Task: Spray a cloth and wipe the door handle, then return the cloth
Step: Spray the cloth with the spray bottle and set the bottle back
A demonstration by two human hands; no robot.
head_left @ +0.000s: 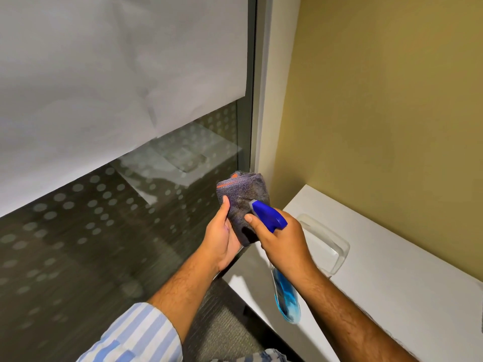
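Note:
My left hand (pixel 222 239) holds a folded grey cloth (pixel 241 194) with an orange-stitched edge, upright in front of the glass. My right hand (pixel 282 244) grips a spray bottle (pixel 269 214) with a blue trigger head; its nozzle points at the cloth from very close. The clear bottle body with blue liquid (pixel 287 299) hangs below my right wrist. My right forefinger rests on the trigger. No door handle is in view.
A glass panel (pixel 104 231) with frosted dots and a sheet of white paper (pixel 104 74) fills the left. A white counter (pixel 392 283) stands at the right against a yellow wall, with a clear plastic tray (pixel 326 244) on it. Grey carpet lies below.

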